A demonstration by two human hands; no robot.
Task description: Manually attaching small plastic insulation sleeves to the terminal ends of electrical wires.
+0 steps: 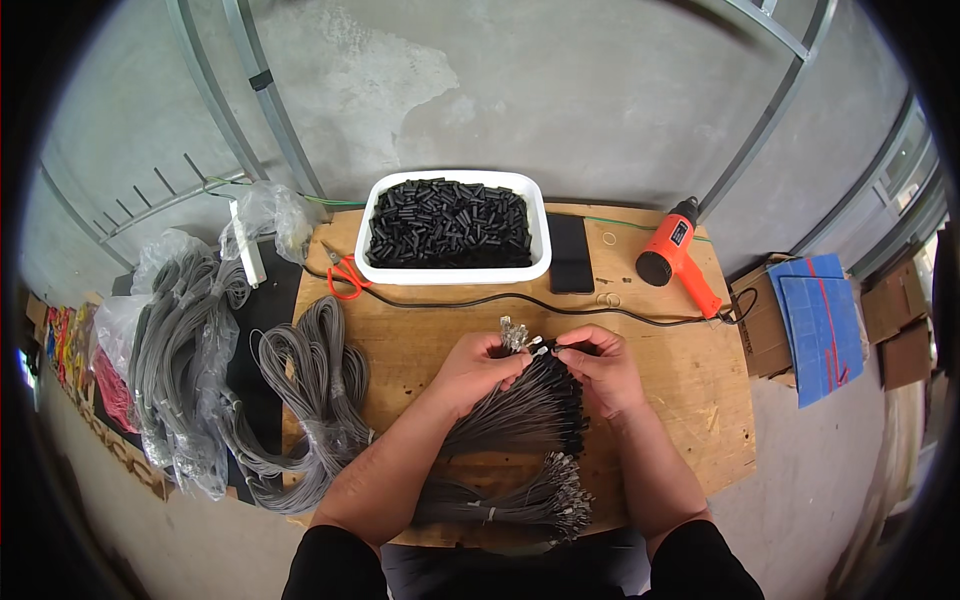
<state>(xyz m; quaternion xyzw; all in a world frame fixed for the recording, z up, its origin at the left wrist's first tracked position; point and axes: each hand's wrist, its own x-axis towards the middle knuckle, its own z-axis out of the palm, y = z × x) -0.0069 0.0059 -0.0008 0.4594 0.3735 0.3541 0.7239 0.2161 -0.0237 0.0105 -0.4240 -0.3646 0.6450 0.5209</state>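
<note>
Close together, our two hands work over the wooden table [690,420], above a fanned bunch of grey wires [515,405]. With our left hand [490,363] we grasp a few wires by their ends, the silver metal tips [514,334] poking up past thumb and forefinger. With our right hand [598,368] we pinch a small black tube [561,349] between thumb and fingertips, just beside those tips; whether it touches a wire we cannot tell. Under our right hand, black covers [574,410] line the ends of the fanned wires. Nearer to us lies a second wire bundle [500,508], tied, its silver ends pointing right. Beyond our hands stands a white tub [543,265] full of loose black tubes [447,223], with a flat black slab [571,256] just to its right. Orange-handled scissors [346,278] lie at the tub's left, and an orange heat gun [668,250] rests at the table's far right. Left of our forearm we have thick coils of grey wire [312,372].
</note>
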